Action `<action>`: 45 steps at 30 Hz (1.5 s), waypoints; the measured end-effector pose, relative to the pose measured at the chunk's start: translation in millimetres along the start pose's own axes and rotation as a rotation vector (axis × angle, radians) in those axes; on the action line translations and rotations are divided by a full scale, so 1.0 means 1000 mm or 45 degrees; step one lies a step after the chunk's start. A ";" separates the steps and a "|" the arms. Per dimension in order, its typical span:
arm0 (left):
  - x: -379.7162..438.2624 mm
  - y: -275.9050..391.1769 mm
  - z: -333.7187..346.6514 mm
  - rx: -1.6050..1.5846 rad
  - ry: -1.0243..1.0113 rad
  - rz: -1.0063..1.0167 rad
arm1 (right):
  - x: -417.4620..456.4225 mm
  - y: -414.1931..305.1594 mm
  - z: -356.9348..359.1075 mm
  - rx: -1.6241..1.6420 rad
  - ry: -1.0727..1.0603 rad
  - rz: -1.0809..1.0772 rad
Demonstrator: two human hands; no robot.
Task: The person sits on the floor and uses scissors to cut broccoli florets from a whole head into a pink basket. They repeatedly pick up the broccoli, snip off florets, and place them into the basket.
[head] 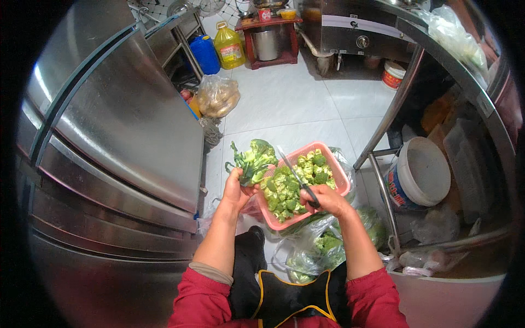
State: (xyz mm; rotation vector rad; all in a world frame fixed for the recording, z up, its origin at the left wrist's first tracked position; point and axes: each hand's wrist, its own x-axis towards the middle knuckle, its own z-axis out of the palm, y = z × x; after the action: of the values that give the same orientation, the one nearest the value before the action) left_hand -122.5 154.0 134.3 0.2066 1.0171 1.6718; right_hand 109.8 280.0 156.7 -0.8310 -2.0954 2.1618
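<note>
My left hand (238, 190) holds a head of broccoli (256, 160) by its stem end, with leaves and pale stalks showing. In my right hand (327, 199) is a black-handled cutting tool (292, 167); whether it is a knife or scissors is not clear. Its long metal blade points away from me, above a pink plastic basket (343, 174). Cut broccoli florets (284, 192) fill much of the basket. The broccoli head is at the basket's left edge, apart from the blade. Clear plastic bags holding more broccoli (328, 242) lie under and beside the basket, near my legs.
A stainless steel cabinet (131, 123) rises close on the left. To the right stands a metal-framed table (387, 110) with a white bucket (424, 172) beneath. Farther off are a filled plastic bag (218, 96), a blue jerrycan (205, 55), an oil jug (229, 47) and a red stand (272, 64).
</note>
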 end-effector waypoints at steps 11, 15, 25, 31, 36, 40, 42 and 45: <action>0.006 -0.007 -0.008 0.479 0.031 0.269 | -0.011 -0.008 0.013 -0.602 0.242 -0.083; 0.000 -0.012 0.013 0.670 0.037 0.517 | -0.008 -0.005 0.014 -0.590 0.218 -0.029; -0.005 -0.012 0.019 0.790 0.045 0.584 | -0.011 -0.013 0.011 -0.668 0.239 0.145; -0.005 -0.017 0.024 0.919 -0.003 0.586 | -0.006 -0.009 0.011 -0.760 0.215 0.128; -0.003 -0.019 0.019 0.969 -0.041 0.515 | -0.009 -0.005 0.008 -0.740 0.235 0.034; -0.002 -0.018 0.015 0.742 -0.017 0.363 | 0.001 0.011 0.006 -0.768 0.303 -0.073; 0.001 -0.019 0.013 0.557 0.004 0.257 | 0.009 0.019 0.009 -0.717 0.315 -0.123; 0.007 -0.020 0.011 0.437 0.030 0.192 | 0.018 0.028 0.016 -0.335 0.242 -0.127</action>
State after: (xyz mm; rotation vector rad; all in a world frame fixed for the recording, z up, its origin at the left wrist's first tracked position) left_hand -104.3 165.7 124.8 0.5005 1.3311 1.6262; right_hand 97.6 269.2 123.6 -0.8885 -2.2963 1.7094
